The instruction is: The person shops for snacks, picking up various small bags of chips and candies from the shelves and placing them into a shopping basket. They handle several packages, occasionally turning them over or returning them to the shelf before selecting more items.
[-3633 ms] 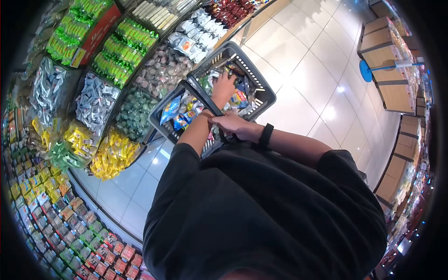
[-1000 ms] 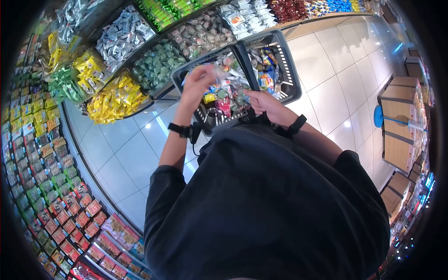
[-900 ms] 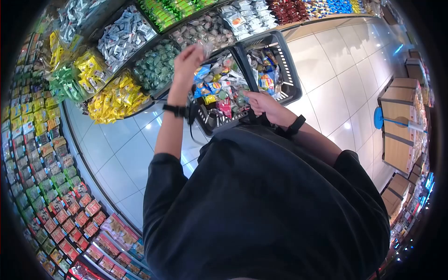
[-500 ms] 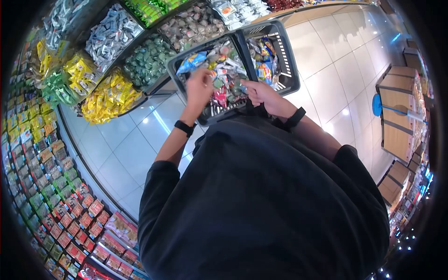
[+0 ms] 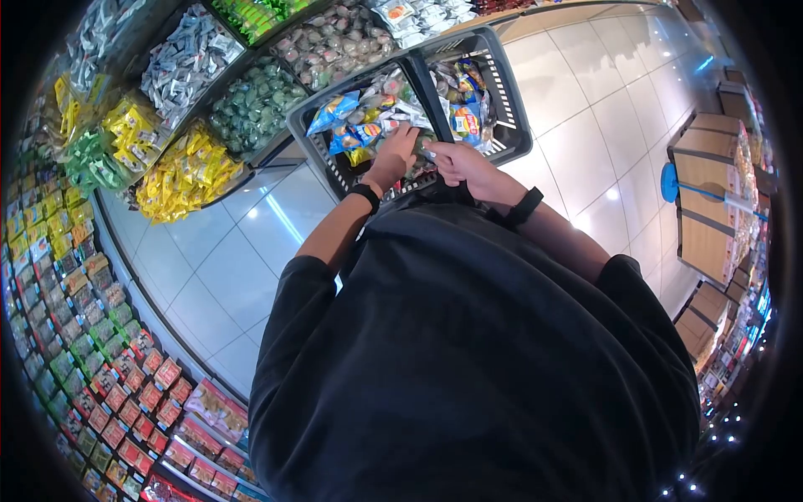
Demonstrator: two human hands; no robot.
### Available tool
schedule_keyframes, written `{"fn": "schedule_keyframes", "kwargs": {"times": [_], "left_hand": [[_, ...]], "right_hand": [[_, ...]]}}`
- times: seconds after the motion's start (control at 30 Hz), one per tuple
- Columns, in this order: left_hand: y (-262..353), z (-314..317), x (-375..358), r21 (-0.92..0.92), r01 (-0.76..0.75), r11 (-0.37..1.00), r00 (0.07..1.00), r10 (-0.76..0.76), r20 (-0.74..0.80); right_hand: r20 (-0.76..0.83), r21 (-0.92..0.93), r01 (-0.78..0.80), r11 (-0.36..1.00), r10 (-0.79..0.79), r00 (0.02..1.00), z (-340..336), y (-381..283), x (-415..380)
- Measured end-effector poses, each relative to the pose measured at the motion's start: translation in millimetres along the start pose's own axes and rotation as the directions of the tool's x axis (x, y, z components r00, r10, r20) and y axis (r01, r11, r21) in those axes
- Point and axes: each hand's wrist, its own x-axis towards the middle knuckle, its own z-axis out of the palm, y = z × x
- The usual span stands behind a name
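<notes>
A dark grey shopping basket (image 5: 521, 138) in front of me holds many small wrapped snacks. My left hand (image 5: 395, 159) is down inside it with fingers stretched over the packets, touching the pile. Beside its fingers lie blue and yellow snack packets (image 5: 355, 136) and silvery white packets (image 5: 408, 114). My right hand (image 5: 462, 164) is closed round the basket's dark handle (image 5: 432, 96), which runs across the middle. A shiny clear wrapper (image 5: 428, 154) shows at its fingertips. More colourful packets (image 5: 464, 117) lie on the far side of the handle.
Bulk bins of wrapped sweets stand ahead and left: yellow packets (image 5: 188, 171), green ones (image 5: 255, 109), silver ones (image 5: 191, 63). Shelves of boxed goods (image 5: 125, 402) line the left. Pale floor tiles (image 5: 585, 109) stretch to the right, with wooden display units (image 5: 711, 201) beyond.
My left hand has moved right and down from the basket's left side into the packets, uncovering blue packets there. My right hand stays at the handle. The basket sits slightly further left and up in view.
</notes>
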Motion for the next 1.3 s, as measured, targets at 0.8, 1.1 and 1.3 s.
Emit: {"fn": "schedule_keyframes", "kwargs": {"times": [0.8, 1.1, 1.3], "left_hand": [[-4, -22, -13, -0.369, -0.052, 0.928, 0.99, 0.001, -0.138], [25, -10, -18, 0.117, 0.003, 0.993, 0.998, -0.011, 0.063], [11, 5, -3, 0.137, -0.041, 0.99, 0.995, 0.028, 0.096]], "right_hand": [[-0.003, -0.059, 0.012, 0.998, -0.012, 1.0, -1, -7, 0], [0.005, -0.046, 0.003, 0.999, -0.002, 1.0, -3, -2, -2], [0.0, -0.051, -0.018, 0.999, 0.018, 1.0, -3, 0, -2]]}}
